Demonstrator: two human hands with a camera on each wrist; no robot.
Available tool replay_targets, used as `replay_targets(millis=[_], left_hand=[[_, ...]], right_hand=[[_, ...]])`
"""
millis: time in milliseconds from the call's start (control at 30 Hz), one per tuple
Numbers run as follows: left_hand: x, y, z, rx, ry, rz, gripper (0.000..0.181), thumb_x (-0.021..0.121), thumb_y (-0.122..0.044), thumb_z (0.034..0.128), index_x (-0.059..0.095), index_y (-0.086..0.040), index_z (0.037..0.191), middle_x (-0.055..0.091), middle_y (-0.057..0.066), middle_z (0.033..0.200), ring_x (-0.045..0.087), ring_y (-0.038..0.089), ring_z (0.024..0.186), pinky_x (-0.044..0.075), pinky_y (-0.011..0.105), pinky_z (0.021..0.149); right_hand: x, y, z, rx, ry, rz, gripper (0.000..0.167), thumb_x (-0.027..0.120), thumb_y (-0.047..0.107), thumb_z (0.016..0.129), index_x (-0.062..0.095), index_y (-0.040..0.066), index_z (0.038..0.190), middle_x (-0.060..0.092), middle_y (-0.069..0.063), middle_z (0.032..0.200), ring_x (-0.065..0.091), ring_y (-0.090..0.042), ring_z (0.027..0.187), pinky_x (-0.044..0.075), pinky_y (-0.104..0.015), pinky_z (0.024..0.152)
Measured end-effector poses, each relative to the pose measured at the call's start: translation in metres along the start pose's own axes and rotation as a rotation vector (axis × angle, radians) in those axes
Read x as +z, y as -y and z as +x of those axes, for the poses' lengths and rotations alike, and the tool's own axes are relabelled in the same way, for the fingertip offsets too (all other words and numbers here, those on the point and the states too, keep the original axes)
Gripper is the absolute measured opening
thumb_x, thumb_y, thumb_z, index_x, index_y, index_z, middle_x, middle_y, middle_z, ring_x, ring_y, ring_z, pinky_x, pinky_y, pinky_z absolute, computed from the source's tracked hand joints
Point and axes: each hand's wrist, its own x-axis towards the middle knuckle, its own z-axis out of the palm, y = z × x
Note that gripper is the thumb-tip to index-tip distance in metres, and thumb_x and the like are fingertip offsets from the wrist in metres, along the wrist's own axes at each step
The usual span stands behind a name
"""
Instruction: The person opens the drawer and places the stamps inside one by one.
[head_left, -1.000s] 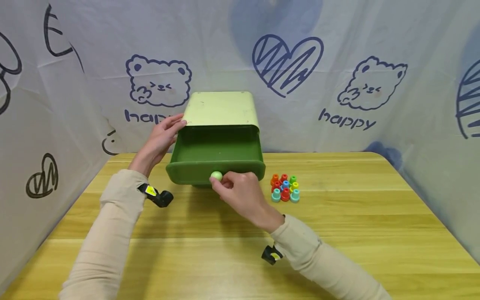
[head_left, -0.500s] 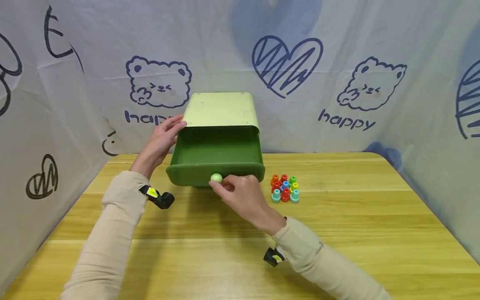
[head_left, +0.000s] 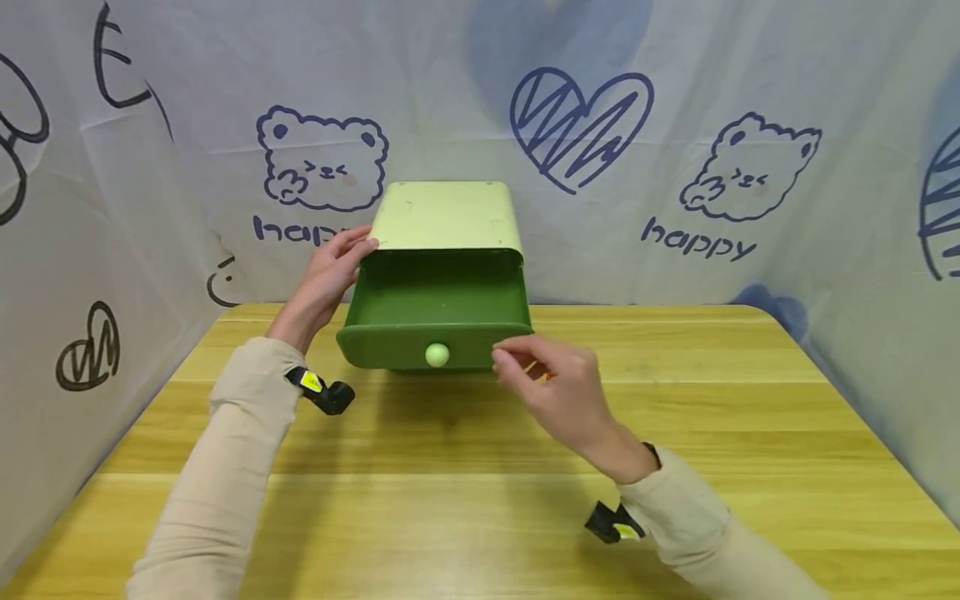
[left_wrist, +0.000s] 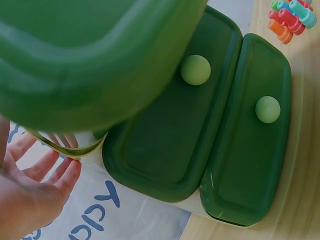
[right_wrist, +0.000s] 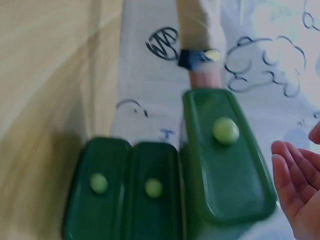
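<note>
A small cabinet with a cream shell point(head_left: 448, 215) and green drawers stands at the table's back. Its top drawer point(head_left: 375, 347) is pulled out, and the inside I can see holds nothing. My left hand point(head_left: 322, 283) rests against the shell's upper left side, fingers extended. Right of the pale green knob point(head_left: 437, 355), my right hand point(head_left: 562, 387) hovers in front of the drawer's right end, apart from the knob. Its fingers are loosely bent and hold nothing. Two lower drawers, the middle one point(left_wrist: 155, 150) and the bottom one point(left_wrist: 245, 165), are pushed in.
Several small coloured plastic pegs point(left_wrist: 292, 20) stand in a cluster on the wooden table point(head_left: 450, 517), right of the cabinet. In the head view my right hand hides nearly all of them. A white cloth with drawings point(head_left: 600, 250) hangs behind and at both sides.
My right hand has let go of the drawer knob and moved right, now covering the pegs. The left hand keeps its place on the cabinet, and the top drawer stays pulled out.
</note>
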Motion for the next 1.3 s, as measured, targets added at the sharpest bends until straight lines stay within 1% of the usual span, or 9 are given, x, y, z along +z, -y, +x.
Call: replay_targets(millis=[100,200,267,367,533,667,833,1067,1300], left_hand=[[0.001,-0.001,0.0,-0.005,-0.005,0.009,0.06,0.052,-0.034,0.0995,0.033,-0.009,0.151,0.032,0.015,0.151,0.029,0.027,0.138,0.024,0.045,0.113],[0.001,-0.001,0.0,-0.006,-0.009,0.016,0.061,0.053,-0.035,0.0992,0.032,-0.01,0.151,0.032,0.014,0.151,0.029,0.027,0.138,0.024,0.045,0.113],[0.002,-0.001,0.0,-0.006,-0.011,0.019,0.061,0.053,-0.035,0.0991,0.032,-0.01,0.151,0.032,0.014,0.152,0.029,0.027,0.138,0.025,0.044,0.113],[0.001,-0.001,0.0,-0.006,-0.017,0.019,0.061,0.053,-0.035,0.0992,0.033,-0.01,0.151,0.032,0.014,0.151,0.03,0.026,0.138,0.026,0.044,0.112],[0.001,-0.001,0.0,-0.006,-0.024,-0.001,0.059,0.052,-0.032,0.0995,0.034,-0.008,0.15,0.034,0.015,0.15,0.033,0.026,0.136,0.029,0.042,0.111],[0.002,-0.001,0.0,-0.006,-0.026,-0.006,0.058,0.052,-0.031,0.0997,0.035,-0.008,0.15,0.035,0.015,0.149,0.034,0.025,0.134,0.031,0.041,0.109],[0.003,-0.001,-0.001,-0.007,-0.028,-0.005,0.058,0.052,-0.032,0.0997,0.035,-0.008,0.149,0.036,0.015,0.148,0.037,0.026,0.132,0.034,0.039,0.108],[0.003,-0.001,-0.002,-0.003,-0.027,-0.012,0.057,0.053,-0.031,0.0995,0.036,-0.009,0.149,0.037,0.015,0.147,0.037,0.026,0.132,0.034,0.04,0.108],[0.003,0.0,0.0,0.002,-0.03,-0.009,0.057,0.053,-0.032,0.0994,0.036,-0.009,0.149,0.038,0.015,0.146,0.038,0.026,0.132,0.034,0.04,0.108]], right_hand=[[-0.02,-0.006,0.002,0.073,-0.045,-0.031,0.01,0.069,-0.004,0.084,0.071,-0.006,0.093,0.07,-0.008,0.076,0.064,-0.015,0.06,0.05,-0.018,0.052],[-0.039,-0.016,0.003,0.228,-0.046,-0.092,0.012,0.067,-0.002,0.087,0.07,-0.005,0.098,0.071,-0.01,0.082,0.065,-0.018,0.066,0.049,-0.015,0.058],[-0.049,-0.025,0.002,0.346,-0.011,-0.141,0.013,0.066,0.002,0.09,0.07,-0.004,0.101,0.07,-0.011,0.087,0.065,-0.02,0.074,0.049,-0.015,0.065],[-0.061,-0.042,-0.003,0.52,0.069,-0.189,0.016,0.063,0.008,0.094,0.068,-0.002,0.105,0.068,-0.012,0.093,0.063,-0.022,0.083,0.05,-0.022,0.07],[-0.072,-0.072,-0.016,0.696,0.17,-0.205,0.02,0.06,0.012,0.095,0.066,-0.003,0.108,0.066,-0.015,0.099,0.06,-0.026,0.092,0.049,-0.037,0.079],[-0.076,-0.088,-0.026,0.776,0.226,-0.212,0.021,0.06,0.012,0.095,0.067,-0.004,0.107,0.066,-0.017,0.102,0.059,-0.03,0.095,0.049,-0.04,0.08],[-0.079,-0.101,-0.038,0.822,0.283,-0.214,0.021,0.062,0.011,0.094,0.066,-0.005,0.106,0.067,-0.018,0.102,0.06,-0.032,0.096,0.05,-0.041,0.08],[-0.079,-0.117,-0.054,0.917,0.34,-0.175,0.023,0.064,0.01,0.093,0.066,-0.007,0.109,0.067,-0.019,0.105,0.061,-0.031,0.096,0.051,-0.038,0.079],[-0.077,-0.128,-0.066,0.928,0.355,-0.139,0.023,0.067,0.005,0.089,0.066,-0.008,0.108,0.068,-0.017,0.1,0.062,-0.03,0.093,0.052,-0.036,0.077]])
